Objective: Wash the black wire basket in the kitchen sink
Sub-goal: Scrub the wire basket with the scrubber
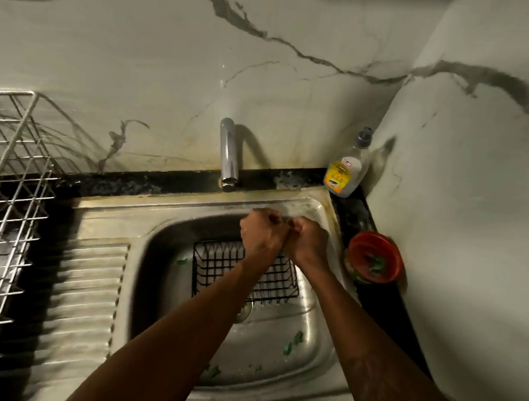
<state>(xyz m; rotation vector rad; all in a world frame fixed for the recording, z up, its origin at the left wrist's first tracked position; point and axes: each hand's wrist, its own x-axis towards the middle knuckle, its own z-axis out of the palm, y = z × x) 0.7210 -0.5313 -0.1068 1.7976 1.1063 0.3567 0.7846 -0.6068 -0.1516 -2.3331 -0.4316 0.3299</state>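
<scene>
Black wire basket point(221, 264) | sink point(318, 354) floor | beneath left hand point(261, 231), right hand point(311, 243)

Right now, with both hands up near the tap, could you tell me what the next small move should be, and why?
I would probably lower the left hand to grip the rim of the black wire basket. It lies in the sink with neither hand on it; the right hand is bunched against the left near the tap, and whether they hold anything is unclear.

White marble-veined walls point(309, 86) meet in a corner right of the tap point(228, 153); a black counter point(155, 182) runs beneath it, dimly lit.
</scene>
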